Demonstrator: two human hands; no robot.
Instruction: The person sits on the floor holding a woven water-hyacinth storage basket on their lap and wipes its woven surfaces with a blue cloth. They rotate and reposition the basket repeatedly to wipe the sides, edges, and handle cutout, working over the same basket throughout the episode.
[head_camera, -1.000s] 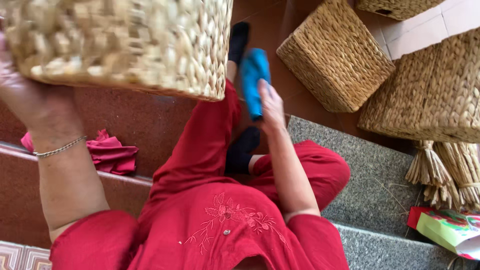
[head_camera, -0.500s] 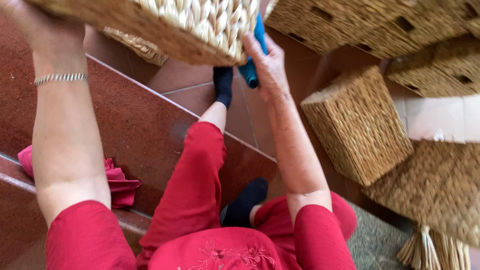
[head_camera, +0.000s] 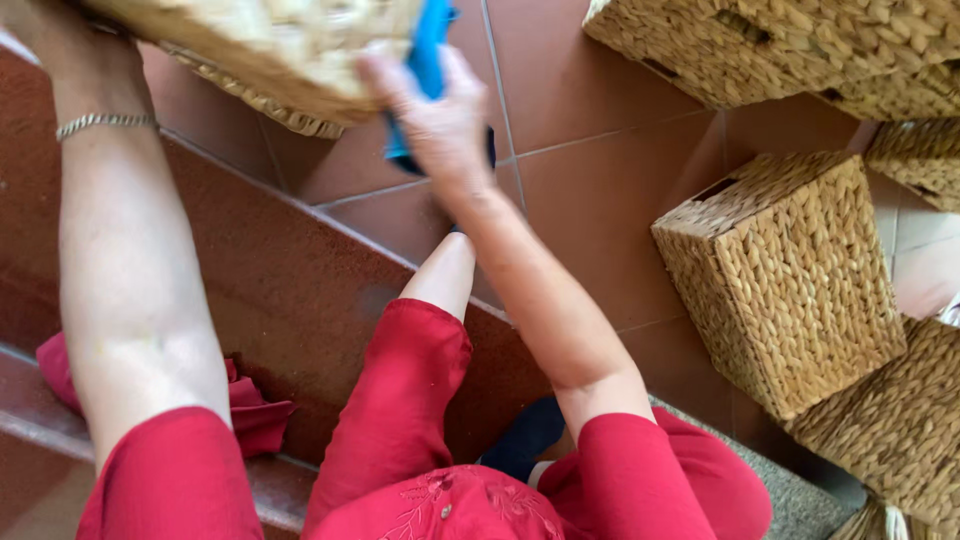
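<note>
A pale woven basket (head_camera: 270, 45) is held up at the top left, blurred by motion. My left hand (head_camera: 50, 25) grips its left side, mostly cut off by the frame edge; a thin bracelet circles that wrist. My right hand (head_camera: 435, 115) holds a blue tool (head_camera: 425, 60) pressed against the basket's right edge. Red sleeves and red trousers fill the bottom of the view.
A square woven basket (head_camera: 790, 275) lies on the red tile floor to the right, with more baskets at the top right (head_camera: 790, 45) and bottom right (head_camera: 900, 430). A flat woven lid (head_camera: 250, 90) lies under the held basket. A red cloth (head_camera: 250, 410) sits on the step.
The held basket has risen toward the top of the view and my right hand with the blue tool has moved left onto its edge. The view has tilted further down.
</note>
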